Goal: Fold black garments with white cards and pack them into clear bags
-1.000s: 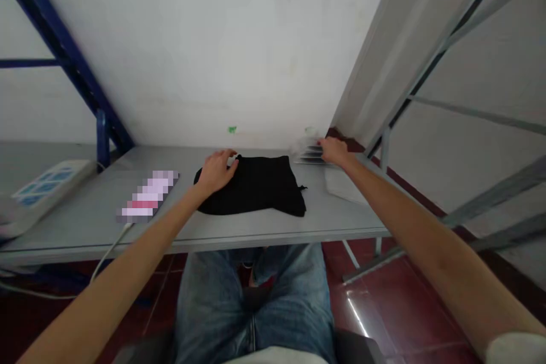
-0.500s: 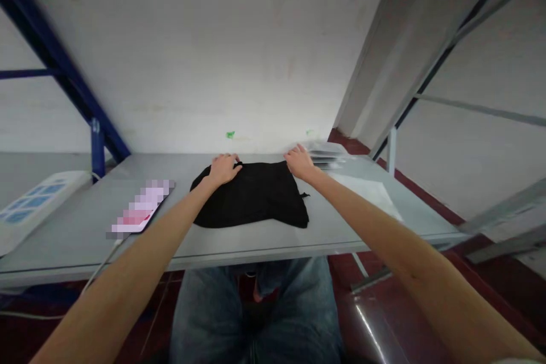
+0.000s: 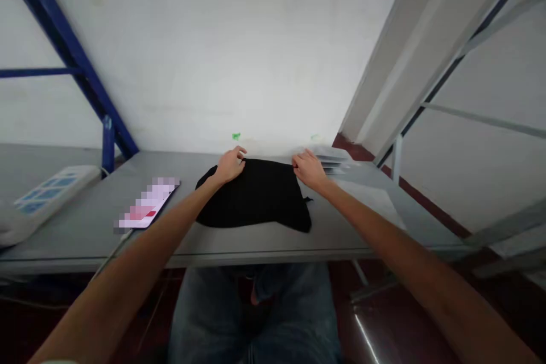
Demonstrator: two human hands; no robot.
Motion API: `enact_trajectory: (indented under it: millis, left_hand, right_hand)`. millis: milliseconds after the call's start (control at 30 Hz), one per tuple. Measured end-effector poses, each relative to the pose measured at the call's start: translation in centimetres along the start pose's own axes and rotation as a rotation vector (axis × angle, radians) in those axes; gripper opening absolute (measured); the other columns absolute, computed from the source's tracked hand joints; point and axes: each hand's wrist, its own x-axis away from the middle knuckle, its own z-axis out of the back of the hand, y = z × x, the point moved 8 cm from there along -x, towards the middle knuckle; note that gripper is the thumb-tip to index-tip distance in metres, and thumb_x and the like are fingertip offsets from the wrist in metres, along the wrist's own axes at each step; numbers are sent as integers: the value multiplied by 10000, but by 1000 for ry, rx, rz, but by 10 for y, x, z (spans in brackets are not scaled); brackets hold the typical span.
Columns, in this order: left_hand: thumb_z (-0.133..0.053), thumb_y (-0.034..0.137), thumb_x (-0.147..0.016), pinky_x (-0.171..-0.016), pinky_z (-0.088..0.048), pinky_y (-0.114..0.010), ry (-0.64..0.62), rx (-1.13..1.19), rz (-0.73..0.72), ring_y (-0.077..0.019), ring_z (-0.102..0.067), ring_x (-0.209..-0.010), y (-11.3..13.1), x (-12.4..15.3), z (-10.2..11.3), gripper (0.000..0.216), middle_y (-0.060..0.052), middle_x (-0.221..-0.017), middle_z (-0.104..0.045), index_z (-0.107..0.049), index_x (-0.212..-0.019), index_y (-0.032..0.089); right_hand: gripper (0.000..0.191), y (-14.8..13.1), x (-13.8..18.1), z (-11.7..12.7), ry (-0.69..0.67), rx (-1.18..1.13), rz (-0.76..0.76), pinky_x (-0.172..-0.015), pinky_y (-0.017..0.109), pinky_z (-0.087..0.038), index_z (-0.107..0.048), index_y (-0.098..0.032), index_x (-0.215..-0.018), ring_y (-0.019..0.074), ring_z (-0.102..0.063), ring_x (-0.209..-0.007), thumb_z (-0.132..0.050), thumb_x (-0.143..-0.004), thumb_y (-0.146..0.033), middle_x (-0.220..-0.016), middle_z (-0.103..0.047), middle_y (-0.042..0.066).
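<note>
A black cloth item (image 3: 258,196) lies flat on the grey tabletop, rounded at its left end, with a small dark tab sticking out on the right. Its exact kind does not show. My left hand (image 3: 231,166) rests at its upper left edge, thumb and forefinger apart; the other fingers are partly hidden. At the upper right corner, my right hand (image 3: 309,169) has its fingers curled together on the cloth's edge.
Clear plastic packets (image 3: 333,156) and a white sheet (image 3: 371,199) lie right of the cloth. To the left are a phone (image 3: 149,205) with a cable and a white power strip (image 3: 51,193). A wall rises behind the table (image 3: 256,244).
The view has shifted slightly. The left fingers have lifted and spread a little at the cloth's top edge. The right fingers have curled in more at its corner.
</note>
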Motion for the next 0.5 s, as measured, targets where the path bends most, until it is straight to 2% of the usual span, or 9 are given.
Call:
enact_trajectory:
  millis: [100,200,267,367,500]
  left_hand:
    - [-605,195,-731,-956,-545,-412,12,230,-8,-244,-718,-960,2,6,14,363,-45,-992,-745,-610,-1093,221]
    - [-593,178,-654,-923,-562,-385,-14,356,-79,-223,-719,-930,13,23,31,371,-21,-930,-724,-609,-1023,214]
    - [-579,167,-657,-923,-558,-377,-46,336,-149,-218,-711,-926,25,41,42,329,-21,-928,-724,-617,-980,215]
    - [-543,145,-727,-930,-537,-360,-137,198,-259,-214,-694,-949,45,71,48,255,-27,-977,-735,-631,-953,226]
    - [-507,113,-779,-923,-517,-353,-193,8,-338,-214,-679,-944,55,101,49,251,-28,-1010,-729,-636,-958,233]
  right_hand:
    - [213,-5,14,8,31,-63,36,-1145,402,-358,-651,-198,-962,254,-635,-980,-526,-880,-47,-972,-728,84]
    - [228,-14,29,9,-12,-146,60,-987,339,-463,-647,-213,-935,247,-648,-1042,-526,-868,-32,-1030,-744,85]
    - [242,-21,39,8,-47,-210,80,-955,316,-483,-650,-222,-919,240,-650,-1140,-530,-856,-21,-1141,-750,85]
    - [260,-29,53,7,-68,-298,100,-1031,331,-477,-655,-224,-912,239,-612,-1295,-528,-840,-8,-1297,-724,83]
    - [274,-33,69,4,-96,-402,72,-1018,344,-505,-652,-226,-919,241,-641,-1277,-537,-810,-3,-1298,-734,75]
